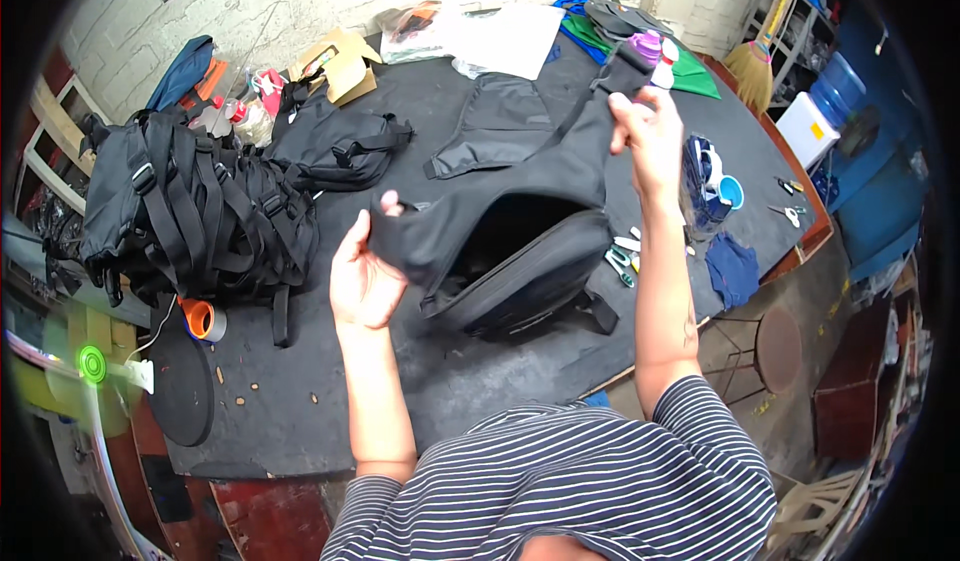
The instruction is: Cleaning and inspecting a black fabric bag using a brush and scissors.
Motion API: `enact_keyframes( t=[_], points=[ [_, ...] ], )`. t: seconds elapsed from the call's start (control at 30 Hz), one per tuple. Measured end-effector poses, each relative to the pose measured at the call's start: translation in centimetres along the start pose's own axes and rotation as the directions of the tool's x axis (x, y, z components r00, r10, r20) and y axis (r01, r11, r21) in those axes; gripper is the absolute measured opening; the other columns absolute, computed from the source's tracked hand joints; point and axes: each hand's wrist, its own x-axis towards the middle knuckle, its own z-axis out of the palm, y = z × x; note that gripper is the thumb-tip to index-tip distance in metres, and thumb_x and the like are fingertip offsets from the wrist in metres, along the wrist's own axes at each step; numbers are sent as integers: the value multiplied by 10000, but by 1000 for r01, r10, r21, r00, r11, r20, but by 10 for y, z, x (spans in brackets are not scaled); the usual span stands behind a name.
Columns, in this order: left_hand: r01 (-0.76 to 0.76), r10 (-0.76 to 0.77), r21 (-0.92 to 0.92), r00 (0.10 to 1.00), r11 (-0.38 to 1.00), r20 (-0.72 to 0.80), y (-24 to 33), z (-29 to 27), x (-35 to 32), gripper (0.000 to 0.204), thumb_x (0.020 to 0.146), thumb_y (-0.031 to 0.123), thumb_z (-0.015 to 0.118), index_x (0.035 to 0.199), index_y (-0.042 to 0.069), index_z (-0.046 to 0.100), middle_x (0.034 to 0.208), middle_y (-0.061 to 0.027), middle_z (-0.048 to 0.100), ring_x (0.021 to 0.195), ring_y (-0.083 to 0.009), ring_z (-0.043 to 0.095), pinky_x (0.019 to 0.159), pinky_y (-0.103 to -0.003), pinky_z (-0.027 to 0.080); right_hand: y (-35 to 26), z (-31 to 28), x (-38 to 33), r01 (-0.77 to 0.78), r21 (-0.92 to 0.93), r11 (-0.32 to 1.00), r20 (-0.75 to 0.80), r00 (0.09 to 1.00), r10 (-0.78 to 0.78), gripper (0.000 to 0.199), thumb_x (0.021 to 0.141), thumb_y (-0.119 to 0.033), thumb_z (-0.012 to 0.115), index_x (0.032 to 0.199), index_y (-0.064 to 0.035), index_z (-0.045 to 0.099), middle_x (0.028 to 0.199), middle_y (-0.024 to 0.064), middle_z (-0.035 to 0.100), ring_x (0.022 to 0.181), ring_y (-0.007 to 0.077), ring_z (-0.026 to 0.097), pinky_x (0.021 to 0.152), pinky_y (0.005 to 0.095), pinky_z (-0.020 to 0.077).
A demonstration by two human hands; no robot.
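Observation:
A black fabric bag (545, 286) hangs spread between my two hands above the dark table, its zip-edged mouth gaping toward me. My left hand (370, 271) grips the bag's left edge, with the thumb on the near side and some fingers hidden behind the cloth. Higher up, my right hand (650, 136) is closed on the bag's upper right part, where a wide strap-like piece runs up. A short black strap (602, 313) dangles at the bag's lower right. Just behind the bag lies a flat black padded panel (505, 111).
Stacked black backpacks (190, 206) and another black bag (340, 146) fill the table's left. An orange tape roll (203, 319) sits near them. Thread snips (620, 266), a blue cloth (732, 268) and a purple-capped bottle (648, 49) are at the right. A fan (92, 364) stands left, a stool (778, 349) right.

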Motion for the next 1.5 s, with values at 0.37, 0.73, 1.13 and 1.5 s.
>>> enact_keyframes(
  t=[0.37, 0.73, 1.13, 1.5],
  points=[
    [-44, 28, 224, 997, 974, 74, -63, 64, 40, 133, 944, 177, 462, 919, 78, 547, 918, -19, 559, 881, -142, 510, 792, -265, 406, -19, 28, -113, 199, -272, 942, 256, 958, -129, 257, 735, -160, 758, 843, -6, 583, 739, 40, 549, 625, 122, 503, 610, 253, 445],
    [-109, 403, 994, 909, -19, 107, -69, 42, 48, 464, 830, 275, 673, 1072, -24, 413, 725, -47, 483, 650, -119, 439, 601, -277, 407, 14, 55, -122, 310, -347, 885, 253, 940, -230, 107, 707, 11, 627, 757, -4, 533, 673, 85, 504, 557, 188, 497, 505, 298, 405],
    [-309, 184, 544, 944, 780, 273, -74, 33, 12, 903, 745, 30, 524, 1476, 112, 2, 1486, -80, 218, 1338, -227, 283, 1088, -353, 240, 53, 21, -87, -181, -59, 982, 26, 983, 182, 229, 904, -240, 511, 857, -29, 587, 781, 2, 537, 700, 82, 444, 664, 241, 391],
    [-380, 504, 773, 596, -508, 625, -55, 15, 36, 363, 748, 61, 660, 1106, 53, 600, 1035, -84, 566, 978, -208, 562, 874, -330, 423, 109, -19, -122, -801, 461, 383, 656, 598, 461, 222, 915, -202, 533, 1053, -30, 561, 1001, 108, 623, 852, 251, 624, 759, 399, 516]
  ],
)
